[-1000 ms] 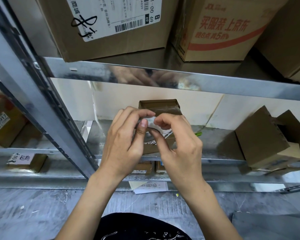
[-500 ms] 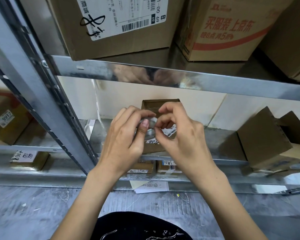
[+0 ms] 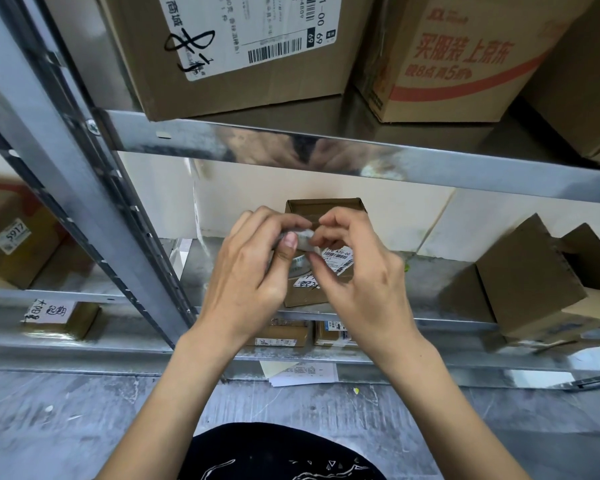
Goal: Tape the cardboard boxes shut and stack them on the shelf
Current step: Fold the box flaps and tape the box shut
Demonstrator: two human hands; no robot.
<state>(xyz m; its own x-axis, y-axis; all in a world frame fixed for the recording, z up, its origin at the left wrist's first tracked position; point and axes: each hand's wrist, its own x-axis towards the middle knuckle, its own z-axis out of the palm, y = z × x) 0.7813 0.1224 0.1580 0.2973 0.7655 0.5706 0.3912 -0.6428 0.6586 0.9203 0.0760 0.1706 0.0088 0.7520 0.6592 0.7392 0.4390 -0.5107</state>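
Both hands have risen a bit vs. a sec ago. Left hand (image 3: 246,271) & right hand (image 3: 357,275) fingers pinch a clear tape piece (image 3: 303,239) just in front of small box (image 3: 321,251) on middle shelf (image 3: 465,325). Tape prob. being freed; sealing not yet begun.

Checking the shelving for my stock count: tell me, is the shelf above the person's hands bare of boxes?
No: the upper shelf bears a labelled brown box and a red-printed box side by side.
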